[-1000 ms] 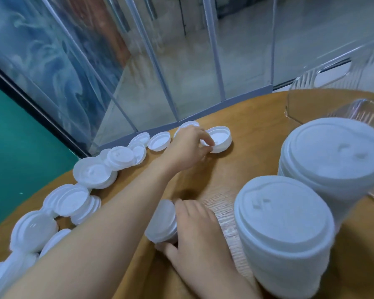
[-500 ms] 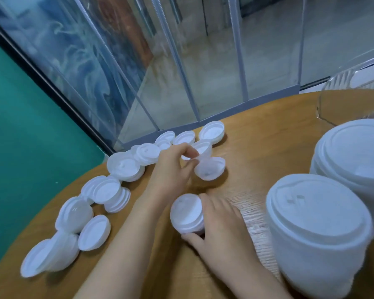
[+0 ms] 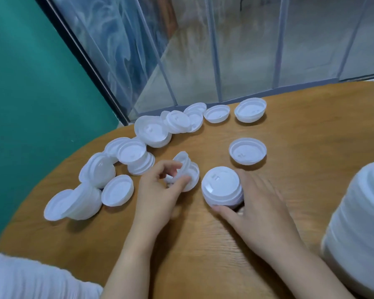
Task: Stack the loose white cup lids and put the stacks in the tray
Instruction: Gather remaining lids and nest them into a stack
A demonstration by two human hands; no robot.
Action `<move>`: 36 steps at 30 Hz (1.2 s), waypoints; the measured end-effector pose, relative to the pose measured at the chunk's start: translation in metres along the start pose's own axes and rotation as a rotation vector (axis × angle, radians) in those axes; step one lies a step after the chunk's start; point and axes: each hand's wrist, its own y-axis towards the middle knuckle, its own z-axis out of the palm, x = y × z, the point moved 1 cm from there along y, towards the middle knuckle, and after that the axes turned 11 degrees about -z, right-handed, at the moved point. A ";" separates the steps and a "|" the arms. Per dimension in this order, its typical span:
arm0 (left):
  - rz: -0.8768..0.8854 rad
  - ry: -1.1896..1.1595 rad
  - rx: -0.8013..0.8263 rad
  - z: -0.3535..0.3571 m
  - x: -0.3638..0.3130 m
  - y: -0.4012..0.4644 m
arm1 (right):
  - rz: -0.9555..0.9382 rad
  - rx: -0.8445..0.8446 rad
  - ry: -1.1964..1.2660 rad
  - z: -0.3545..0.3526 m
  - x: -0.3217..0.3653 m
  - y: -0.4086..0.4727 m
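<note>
Several loose white cup lids (image 3: 130,152) lie scattered over the left and far part of the round wooden table (image 3: 300,130). My left hand (image 3: 160,190) pinches one white lid (image 3: 183,162) on edge, tilted over another lid lying on the table. Just to the right, my right hand (image 3: 257,203) wraps around a short stack of lids (image 3: 221,188) standing on the wood. One upturned lid (image 3: 247,150) sits alone behind that stack. A tall lid stack (image 3: 358,229) fills the right edge. The tray is out of view.
A glass partition with grey frames (image 3: 214,61) runs close behind the table's far edge, and a green wall (image 3: 30,83) lies to the left. Two upturned lids (image 3: 249,110) rest near the far rim. A white sleeve (image 3: 30,279) shows at the bottom left.
My left hand has drawn back from the far lids toward me, bringing a lid next to the short stack. The view has swung left, so the tray and one tall stack have left the frame.
</note>
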 end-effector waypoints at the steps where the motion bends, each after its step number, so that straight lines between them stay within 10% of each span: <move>1: -0.011 -0.043 -0.008 -0.002 0.001 0.003 | 0.001 0.010 -0.007 0.000 0.000 0.000; 22: -0.090 -0.688 0.174 -0.014 -0.007 -0.027 | -0.006 -0.003 -0.015 -0.002 0.001 0.002; 36: -0.072 -0.329 0.235 0.022 0.008 -0.013 | -0.035 -0.043 0.049 -0.002 -0.004 0.002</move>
